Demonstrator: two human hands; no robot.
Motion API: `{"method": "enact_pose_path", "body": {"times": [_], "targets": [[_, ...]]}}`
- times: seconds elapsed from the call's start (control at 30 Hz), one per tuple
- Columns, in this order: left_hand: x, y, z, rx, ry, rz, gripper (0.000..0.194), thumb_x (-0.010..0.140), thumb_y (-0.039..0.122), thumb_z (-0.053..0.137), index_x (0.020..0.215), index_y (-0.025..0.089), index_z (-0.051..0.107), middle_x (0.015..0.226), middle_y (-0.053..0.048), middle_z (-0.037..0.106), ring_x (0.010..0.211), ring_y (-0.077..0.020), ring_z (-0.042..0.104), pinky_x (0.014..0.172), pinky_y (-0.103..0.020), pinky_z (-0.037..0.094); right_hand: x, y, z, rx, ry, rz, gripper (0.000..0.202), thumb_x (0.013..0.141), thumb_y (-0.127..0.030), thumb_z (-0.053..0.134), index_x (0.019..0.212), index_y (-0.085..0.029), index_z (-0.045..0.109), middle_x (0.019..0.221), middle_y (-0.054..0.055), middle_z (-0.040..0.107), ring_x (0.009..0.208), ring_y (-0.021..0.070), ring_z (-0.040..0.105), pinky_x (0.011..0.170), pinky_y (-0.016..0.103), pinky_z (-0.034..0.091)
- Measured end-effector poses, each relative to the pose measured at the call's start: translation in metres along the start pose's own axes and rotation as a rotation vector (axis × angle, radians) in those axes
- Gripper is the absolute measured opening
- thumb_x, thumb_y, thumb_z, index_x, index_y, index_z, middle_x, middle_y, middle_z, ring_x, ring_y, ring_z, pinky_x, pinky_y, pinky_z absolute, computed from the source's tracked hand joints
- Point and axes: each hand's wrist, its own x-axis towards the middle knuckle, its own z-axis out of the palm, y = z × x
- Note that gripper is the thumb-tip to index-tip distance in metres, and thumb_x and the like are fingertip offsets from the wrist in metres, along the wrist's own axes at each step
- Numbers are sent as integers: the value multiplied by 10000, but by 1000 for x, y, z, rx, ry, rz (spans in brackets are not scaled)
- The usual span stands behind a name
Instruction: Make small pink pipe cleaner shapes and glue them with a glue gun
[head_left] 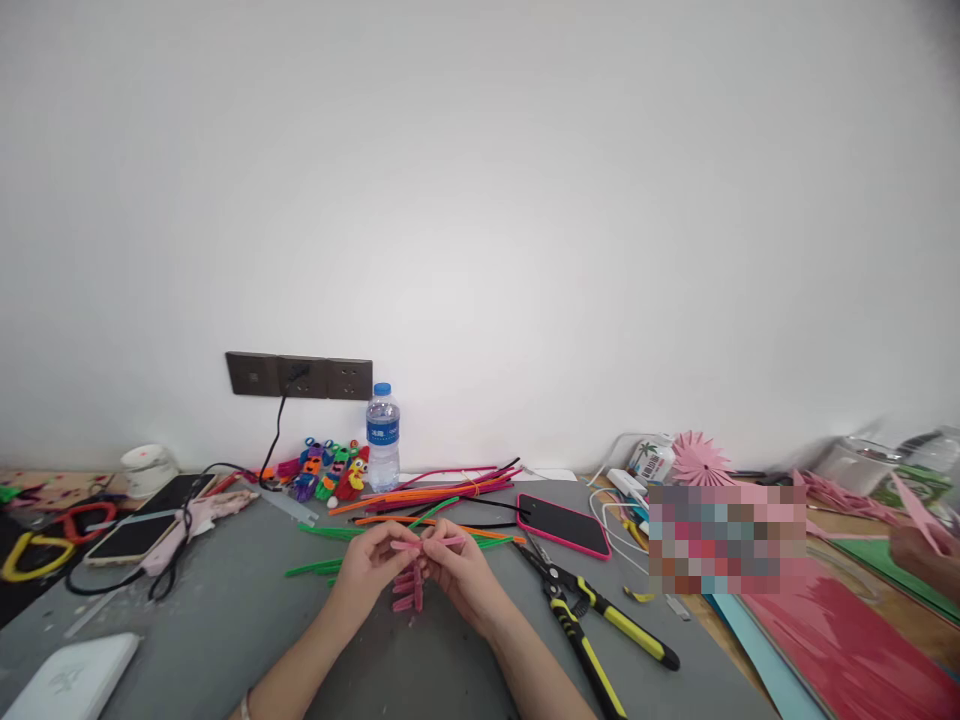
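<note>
Both my hands meet above the grey mat (420, 680), around a pink pipe-cleaner piece (409, 590) whose folded loops hang below the fingers. My left hand (375, 565) pinches the piece's upper left part between thumb and fingers. Close beside it, my right hand (454, 570) grips the upper right part, with a short pink end sticking out over its fingers. Green pipe cleaners (315, 568) lie beyond and left of my left hand. Orange and pink ones (442, 493) lie in a bundle farther back. Yellow-and-black pliers (577, 610) rest right of my right hand.
A water bottle (384, 440) and small pipe-cleaner figures (330, 472) stand by the wall. A pink-edged phone (564, 525) lies behind the pliers. At left are scissors (37, 555), a cable and a white box (75, 675). Another person's hand (926, 555) holds pink paper at far right.
</note>
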Motion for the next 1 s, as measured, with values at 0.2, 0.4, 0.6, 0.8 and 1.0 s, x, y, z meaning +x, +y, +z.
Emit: {"method": "enact_pose_path", "body": {"times": [0.2, 0.4, 0.6, 0.8, 1.0], "targets": [[-1, 1, 1, -77, 83, -66, 243, 730, 401, 708, 759, 168, 647, 805, -27, 651, 704, -166, 603, 598, -239, 501, 1, 1, 0, -5, 3, 0, 251, 689, -274, 808, 729, -165, 585, 622, -25, 632, 544, 95, 581, 586, 219, 446], [-2, 2, 3, -104, 120, -52, 253, 720, 401, 723, 738, 162, 641, 794, -28, 639, 716, -163, 583, 600, -227, 481, 1, 2, 0, -105, 26, -30, 258, 705, -309, 788, 702, -165, 574, 581, -26, 635, 518, 100, 558, 566, 225, 426], [0, -3, 1, -191, 131, -49, 243, 717, 364, 743, 818, 180, 620, 738, -2, 632, 662, -140, 547, 578, -207, 437, 1, 3, 1, -132, 34, -13, 293, 679, -303, 806, 674, -168, 546, 579, -44, 603, 490, 83, 520, 547, 215, 399], [1, -3, 0, -252, 143, -99, 264, 677, 355, 777, 683, 167, 590, 695, 14, 594, 702, -142, 538, 661, -214, 444, 2, 4, 0, -152, 18, -23, 311, 670, -338, 812, 684, -165, 554, 567, -38, 601, 487, 87, 517, 547, 219, 398], [1, 0, 2, -194, 144, -87, 268, 682, 384, 761, 676, 163, 608, 680, 20, 539, 665, -135, 498, 616, -203, 419, 2, 8, -4, -176, 16, -27, 298, 679, -331, 804, 689, -168, 555, 575, -42, 593, 482, 92, 521, 525, 221, 413]]}}
